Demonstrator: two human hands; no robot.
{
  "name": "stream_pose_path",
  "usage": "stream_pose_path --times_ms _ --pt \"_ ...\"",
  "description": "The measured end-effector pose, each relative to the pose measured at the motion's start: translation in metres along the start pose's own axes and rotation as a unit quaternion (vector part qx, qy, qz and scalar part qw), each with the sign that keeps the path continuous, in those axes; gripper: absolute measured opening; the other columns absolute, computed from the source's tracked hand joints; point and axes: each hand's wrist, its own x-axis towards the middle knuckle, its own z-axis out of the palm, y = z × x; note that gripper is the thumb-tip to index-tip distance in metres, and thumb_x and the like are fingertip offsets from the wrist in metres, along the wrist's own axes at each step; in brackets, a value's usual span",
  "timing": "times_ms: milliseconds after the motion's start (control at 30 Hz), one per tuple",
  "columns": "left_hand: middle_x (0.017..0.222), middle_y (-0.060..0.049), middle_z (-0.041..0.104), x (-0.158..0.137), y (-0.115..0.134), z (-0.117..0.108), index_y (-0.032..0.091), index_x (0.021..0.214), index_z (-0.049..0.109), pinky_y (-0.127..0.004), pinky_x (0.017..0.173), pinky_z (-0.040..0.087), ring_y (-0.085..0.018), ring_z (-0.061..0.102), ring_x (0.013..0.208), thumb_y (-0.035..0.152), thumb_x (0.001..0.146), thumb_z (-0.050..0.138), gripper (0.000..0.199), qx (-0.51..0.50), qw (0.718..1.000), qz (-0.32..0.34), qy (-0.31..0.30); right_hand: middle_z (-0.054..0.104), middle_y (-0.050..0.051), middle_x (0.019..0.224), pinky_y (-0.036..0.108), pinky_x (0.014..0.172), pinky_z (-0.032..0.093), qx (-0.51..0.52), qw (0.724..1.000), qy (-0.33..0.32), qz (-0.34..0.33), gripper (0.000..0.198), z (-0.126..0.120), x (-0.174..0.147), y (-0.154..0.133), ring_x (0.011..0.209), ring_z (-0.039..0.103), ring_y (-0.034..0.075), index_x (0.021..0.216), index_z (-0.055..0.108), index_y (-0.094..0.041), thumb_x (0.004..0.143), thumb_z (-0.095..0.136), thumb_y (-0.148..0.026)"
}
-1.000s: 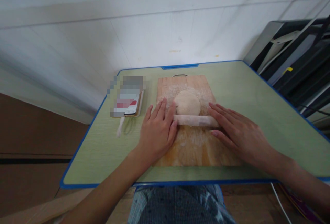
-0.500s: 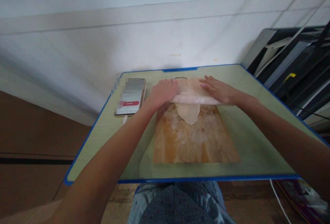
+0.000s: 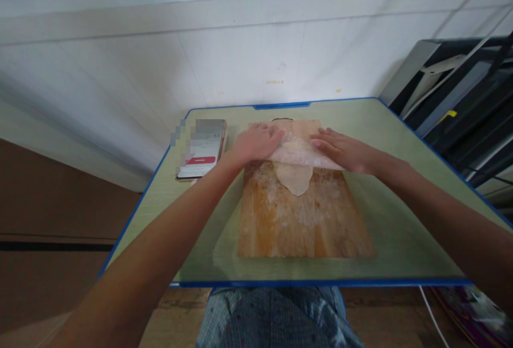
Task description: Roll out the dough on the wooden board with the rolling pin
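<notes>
A pale rolling pin (image 3: pixel 302 157), slightly blurred, lies across the far part of a floured wooden board (image 3: pixel 304 230). My left hand (image 3: pixel 258 142) is over the pin's left end, its thumb pointing inward. Over the right end sits my right hand (image 3: pixel 340 148), fingers stretched forward and the palm bearing on the pin. Both hands hold the pin down. A thin, flat piece of dough (image 3: pixel 295 178) sticks out from under it on the near side. The dough beneath and beyond the pin is partly hidden.
A phone (image 3: pixel 202 147) with a lit screen lies left of the board on a green table (image 3: pixel 401 252) with a blue rim. A white wall (image 3: pixel 240 64) stands behind it. Dark folded furniture or panels (image 3: pixel 460 102) lean at the right.
The rolling pin now slants, its right end nearer to me. My right hand has come slightly closer, and the left thumb reaches further inward. The view has shifted a little.
</notes>
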Motion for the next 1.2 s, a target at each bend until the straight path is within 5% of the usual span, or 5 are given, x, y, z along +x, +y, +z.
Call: stream_pose_path --times_ms 300,667,1033,1200 --pt "0.141 -0.008 0.047 -0.03 0.003 0.004 0.017 0.135 0.042 -0.036 0.108 0.029 -0.019 0.038 0.132 0.043 0.098 0.013 0.055 0.003 0.999 0.025 -0.027 0.055 0.024 0.129 0.048 0.099 0.041 -0.065 0.997 0.043 -0.021 0.071 -0.017 -0.032 -0.047 0.121 0.05 0.032 0.127 0.05 -0.001 0.094 0.016 -0.054" --pt "0.13 -0.011 0.056 -0.058 0.017 0.001 0.013 0.134 0.045 -0.039 0.103 0.036 -0.024 0.046 0.126 0.037 0.098 0.022 0.048 0.063 0.996 0.03 0.052 0.062 0.023 0.119 0.044 0.071 0.057 -0.052 0.997 0.052 0.014 0.063 -0.011 -0.057 -0.076 0.098 0.065 0.032 0.128 0.047 -0.007 0.093 0.025 -0.055" --pt "0.145 -0.019 0.037 -0.103 0.02 0.007 0.009 0.137 0.04 -0.042 0.109 0.028 -0.027 0.026 0.139 0.035 0.097 0.025 0.05 0.024 0.997 0.016 0.069 0.054 0.024 0.13 0.039 0.073 0.058 -0.108 0.99 0.094 0.001 0.061 0.0 -0.08 -0.106 0.107 0.061 0.03 0.127 0.049 -0.004 0.095 0.024 -0.05" --pt "0.134 -0.014 0.053 -0.088 0.023 0.006 0.011 0.134 0.045 -0.042 0.105 0.034 -0.025 0.045 0.127 0.032 0.098 0.023 0.047 0.035 0.997 -0.005 0.065 0.05 0.022 0.134 0.043 0.082 0.055 -0.123 0.988 0.09 0.02 0.059 -0.002 -0.069 -0.096 0.121 0.051 0.031 0.131 0.047 -0.006 0.095 0.027 -0.049"
